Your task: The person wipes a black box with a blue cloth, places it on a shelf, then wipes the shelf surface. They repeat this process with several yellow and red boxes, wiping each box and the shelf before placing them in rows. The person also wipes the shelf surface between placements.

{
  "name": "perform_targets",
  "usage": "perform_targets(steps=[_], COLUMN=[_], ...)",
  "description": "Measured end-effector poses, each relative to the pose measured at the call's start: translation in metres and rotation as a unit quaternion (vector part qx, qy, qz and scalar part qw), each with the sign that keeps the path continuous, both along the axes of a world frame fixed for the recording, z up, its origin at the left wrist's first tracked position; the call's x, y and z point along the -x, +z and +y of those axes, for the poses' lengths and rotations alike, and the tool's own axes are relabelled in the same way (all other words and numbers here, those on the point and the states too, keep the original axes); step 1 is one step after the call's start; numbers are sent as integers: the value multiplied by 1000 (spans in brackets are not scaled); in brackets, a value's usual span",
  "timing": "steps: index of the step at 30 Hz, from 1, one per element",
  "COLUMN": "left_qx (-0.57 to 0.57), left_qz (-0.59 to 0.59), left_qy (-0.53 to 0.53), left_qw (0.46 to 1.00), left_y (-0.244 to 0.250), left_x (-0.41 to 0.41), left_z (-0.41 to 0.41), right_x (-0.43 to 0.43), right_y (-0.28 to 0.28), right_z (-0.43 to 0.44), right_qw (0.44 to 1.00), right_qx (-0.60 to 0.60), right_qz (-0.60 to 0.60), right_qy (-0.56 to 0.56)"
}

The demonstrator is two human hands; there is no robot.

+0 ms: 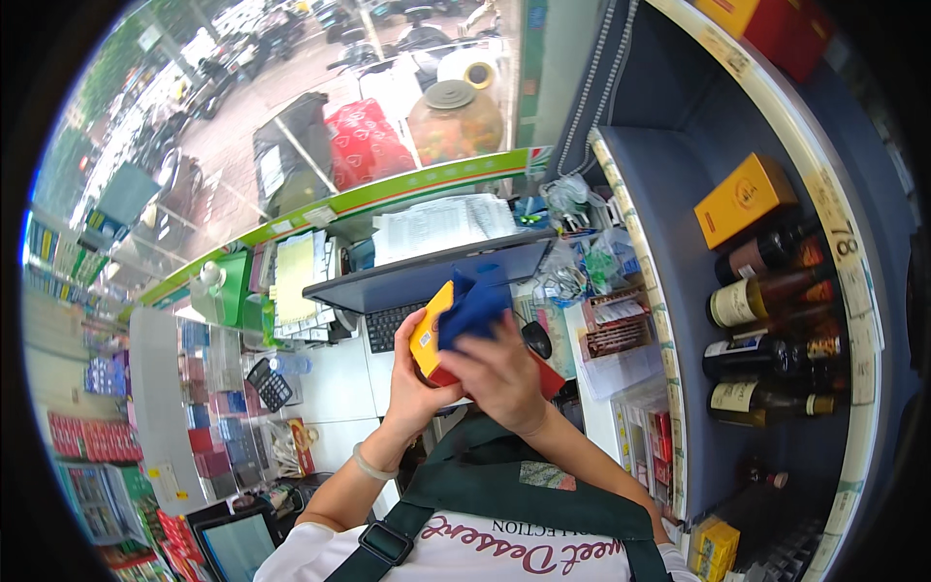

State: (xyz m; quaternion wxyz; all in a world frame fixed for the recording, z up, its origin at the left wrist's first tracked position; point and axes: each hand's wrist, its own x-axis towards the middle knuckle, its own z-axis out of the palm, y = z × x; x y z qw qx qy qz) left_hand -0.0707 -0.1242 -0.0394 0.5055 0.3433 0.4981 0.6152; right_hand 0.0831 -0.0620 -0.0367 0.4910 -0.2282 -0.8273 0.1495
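Held up before my chest is a yellow and red carton [424, 339], tilted, with a small printed code on its side. My left hand [414, 378] grips its left side and lower edge, a pale bangle on that wrist. A dark blue cloth [476, 305] lies against the carton's face, bunched in my right hand [502, 371], which is blurred. Cloth and fingers hide most of that face. Behind them are a black keyboard [393, 327] and a flat monitor [429, 273] seen from above. A black mouse [537, 340] is just right of my right hand.
At right, a dark shelf [654, 167] carries several wine bottles [749, 302] lying down and another yellow box [745, 200]. On the left are a calculator [269, 385] and a clear display case [156, 407]. Papers [444, 225] and plastic bags [567, 269] lie near the window.
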Motion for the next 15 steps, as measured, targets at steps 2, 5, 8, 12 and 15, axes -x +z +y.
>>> perform_targets(steps=[2,5,8,12,15], left_qx=[-1,12,-27,-75,-106], left_qz=[-16,-51,-83,-56,-42], left_qy=[-7,12,-12,-10,-27], left_qw=[1000,999,996,996,993], left_y=[-4,4,27,41,54], left_x=[-10,-23,-25,-27,-29], left_z=[10,24,33,43,46], right_x=[-10,-49,-105,-117,-103], right_y=[3,-1,-47,-52,-26], right_z=[-2,-1,-12,-10,4], right_qw=[998,997,995,989,921], right_qx=[-38,-32,-29,35,173], right_qz=[-40,-68,-91,-9,173], right_qy=[18,10,-23,-145,-302])
